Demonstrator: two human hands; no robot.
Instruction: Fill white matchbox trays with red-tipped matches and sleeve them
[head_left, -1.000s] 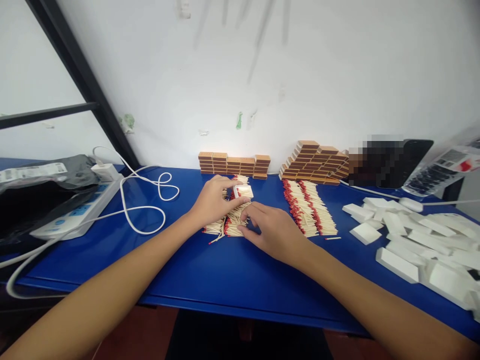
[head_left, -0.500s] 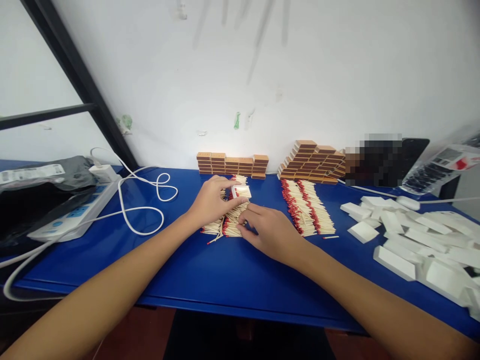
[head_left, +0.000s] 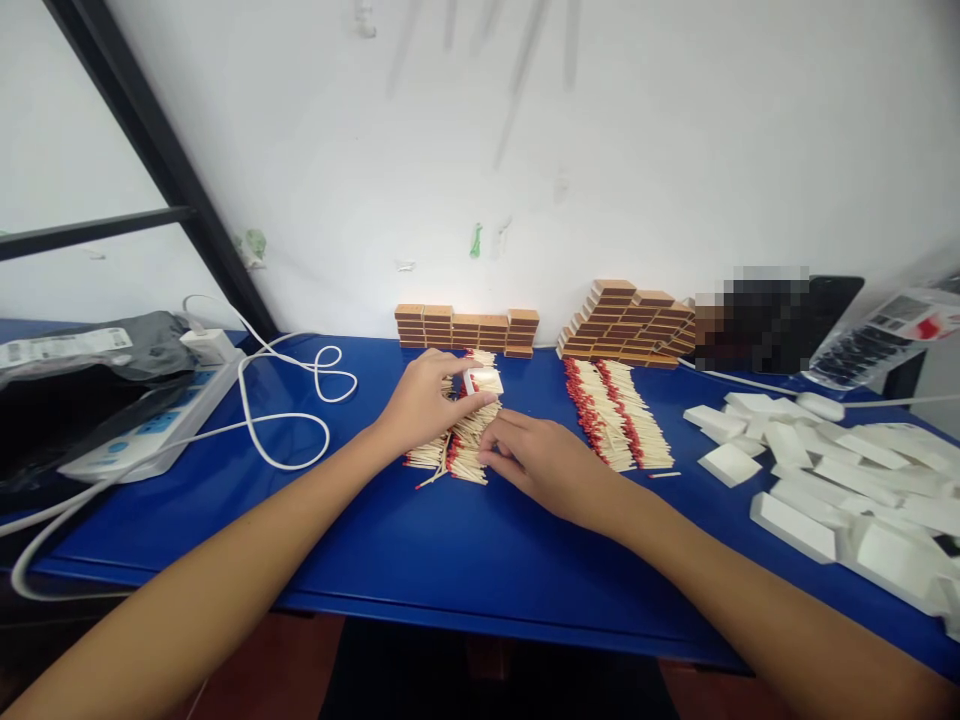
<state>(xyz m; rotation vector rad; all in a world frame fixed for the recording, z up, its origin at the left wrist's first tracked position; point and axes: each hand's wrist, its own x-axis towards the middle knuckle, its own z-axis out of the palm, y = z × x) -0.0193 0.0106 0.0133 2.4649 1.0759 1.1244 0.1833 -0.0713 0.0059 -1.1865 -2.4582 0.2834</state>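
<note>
Two hands worked a heap of red-tipped wooden matchsticks [head_left: 459, 455], apparently gathering a bunch.
The left hand [head_left: 424, 400] pinched a small white cardboard tray [head_left: 484, 380] over the heap, toward the back edge of the blue bench [head_left: 450, 545]. The right hand [head_left: 551, 465] lay curled just beside it with its fingertips on the sticks; whether any were pinched could not be told. Lifting a bunch would call for a tight, even squeeze, since the sticks lay loose.
</note>
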